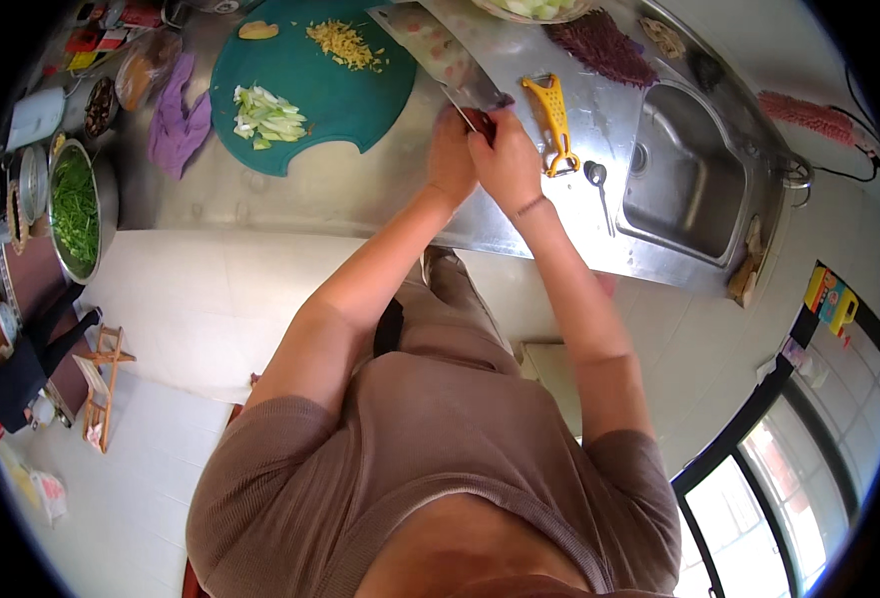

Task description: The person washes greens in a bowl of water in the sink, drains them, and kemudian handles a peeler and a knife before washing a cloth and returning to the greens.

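Both hands meet over the steel counter, right of a round green cutting board [335, 119]. My right hand [508, 153] is closed around the dark handle of a small knife [461, 105], whose blade points up and left. Against it on the left is my left hand [452, 153], its fingers curled; whether it grips something is hidden. Just beyond lies a wide cleaver [440, 52]. On the board are sliced scallions [268, 117], chopped ginger or garlic [342, 45] and a pale yellow piece [258, 30], probably ginger. A yellow peeler-grater [556, 123] lies right of my right hand.
A steel sink [686, 172] is at the right, with a black spoon [600, 196] before it. A purple cloth [178, 119] lies left of the board, near a metal bowl [107, 202] of cut greens. A wooden stool [107, 389] and another person [25, 374] are farther left.
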`<action>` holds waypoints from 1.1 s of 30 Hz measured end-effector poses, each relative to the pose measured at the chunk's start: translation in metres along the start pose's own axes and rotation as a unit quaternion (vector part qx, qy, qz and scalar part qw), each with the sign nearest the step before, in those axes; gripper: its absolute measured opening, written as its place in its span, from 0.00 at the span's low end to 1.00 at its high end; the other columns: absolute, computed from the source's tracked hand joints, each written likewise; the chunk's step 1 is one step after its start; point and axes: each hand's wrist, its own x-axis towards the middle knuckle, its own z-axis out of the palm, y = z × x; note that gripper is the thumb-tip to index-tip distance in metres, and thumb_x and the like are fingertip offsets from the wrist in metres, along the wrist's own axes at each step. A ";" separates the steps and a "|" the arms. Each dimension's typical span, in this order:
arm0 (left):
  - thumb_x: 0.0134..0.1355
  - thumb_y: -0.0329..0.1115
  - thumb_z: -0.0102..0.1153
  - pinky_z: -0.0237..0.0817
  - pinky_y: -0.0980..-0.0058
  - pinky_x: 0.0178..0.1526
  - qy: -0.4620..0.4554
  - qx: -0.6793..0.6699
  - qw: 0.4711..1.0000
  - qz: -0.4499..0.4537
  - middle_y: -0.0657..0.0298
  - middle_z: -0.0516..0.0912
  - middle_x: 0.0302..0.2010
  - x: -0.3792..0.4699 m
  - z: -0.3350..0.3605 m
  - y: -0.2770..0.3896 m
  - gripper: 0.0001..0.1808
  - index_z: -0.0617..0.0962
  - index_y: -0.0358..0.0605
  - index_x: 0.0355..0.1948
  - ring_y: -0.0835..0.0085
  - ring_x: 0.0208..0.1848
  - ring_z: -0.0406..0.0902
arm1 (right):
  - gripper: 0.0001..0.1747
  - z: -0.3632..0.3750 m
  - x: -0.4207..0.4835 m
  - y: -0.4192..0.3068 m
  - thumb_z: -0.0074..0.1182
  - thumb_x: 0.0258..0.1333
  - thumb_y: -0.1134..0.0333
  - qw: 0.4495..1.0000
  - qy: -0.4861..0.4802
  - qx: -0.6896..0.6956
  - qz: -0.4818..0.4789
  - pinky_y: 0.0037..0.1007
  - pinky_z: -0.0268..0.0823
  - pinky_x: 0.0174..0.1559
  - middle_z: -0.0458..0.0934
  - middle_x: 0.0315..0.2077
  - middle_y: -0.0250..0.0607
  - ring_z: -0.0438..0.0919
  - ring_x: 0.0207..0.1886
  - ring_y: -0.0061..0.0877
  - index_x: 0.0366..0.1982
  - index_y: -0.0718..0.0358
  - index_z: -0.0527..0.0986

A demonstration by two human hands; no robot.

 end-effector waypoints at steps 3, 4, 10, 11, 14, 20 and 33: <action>0.55 0.35 0.51 0.61 0.57 0.48 0.104 0.011 0.994 -0.025 0.48 0.74 0.44 0.017 -0.017 -0.015 0.15 0.75 0.39 0.42 0.51 0.44 0.69 | 0.17 0.016 0.022 0.001 0.49 0.49 0.64 0.996 -0.038 -0.082 0.022 0.42 0.70 0.39 0.77 0.35 0.54 0.77 0.36 0.48 0.39 0.68 0.70; 0.55 0.35 0.51 0.61 0.57 0.48 0.096 0.007 0.995 -0.022 0.48 0.74 0.44 0.019 -0.023 -0.017 0.15 0.75 0.39 0.42 0.51 0.44 0.69 | 0.18 0.019 0.028 0.004 0.48 0.50 0.63 0.994 -0.049 -0.100 0.022 0.42 0.70 0.40 0.77 0.36 0.54 0.77 0.37 0.47 0.39 0.69 0.69; 0.58 0.33 0.49 0.61 0.60 0.55 0.048 0.255 0.958 0.123 0.47 0.71 0.52 -0.002 -0.028 -0.028 0.20 0.70 0.35 0.51 0.49 0.54 0.66 | 0.17 0.040 0.055 0.011 0.49 0.48 0.63 0.989 -0.041 -0.141 0.018 0.42 0.69 0.43 0.74 0.40 0.55 0.76 0.42 0.46 0.38 0.68 0.70; 0.58 0.33 0.49 0.61 0.60 0.55 0.043 0.253 0.958 0.128 0.47 0.71 0.52 -0.013 -0.026 -0.027 0.20 0.70 0.35 0.51 0.49 0.54 0.66 | 0.17 0.043 0.058 0.011 0.49 0.48 0.63 0.989 -0.035 -0.142 0.024 0.42 0.69 0.43 0.74 0.40 0.55 0.76 0.42 0.46 0.38 0.68 0.70; 0.57 0.30 0.47 0.60 0.60 0.56 -0.031 0.269 0.956 0.111 0.46 0.69 0.54 -0.046 -0.024 -0.017 0.22 0.68 0.33 0.54 0.49 0.57 0.65 | 0.14 0.059 0.071 0.016 0.47 0.49 0.70 0.988 -0.021 -0.155 0.017 0.39 0.69 0.45 0.75 0.40 0.53 0.76 0.44 0.43 0.39 0.68 0.69; 0.58 0.31 0.46 0.56 0.59 0.60 -0.020 0.313 0.940 0.131 0.47 0.66 0.59 -0.072 -0.006 -0.017 0.23 0.68 0.31 0.54 0.50 0.60 0.63 | 0.12 0.092 0.090 0.010 0.47 0.50 0.71 0.984 -0.038 -0.170 0.023 0.36 0.69 0.46 0.76 0.40 0.49 0.75 0.46 0.40 0.39 0.66 0.71; 0.60 0.34 0.47 0.44 0.59 0.67 -0.064 0.307 0.949 0.043 0.42 0.59 0.63 -0.075 0.007 -0.004 0.28 0.62 0.31 0.60 0.47 0.66 0.54 | 0.29 -0.005 0.019 0.112 0.56 0.42 0.67 0.958 0.187 -0.216 0.020 0.39 0.62 0.53 0.71 0.44 0.55 0.68 0.50 0.46 0.49 0.68 0.67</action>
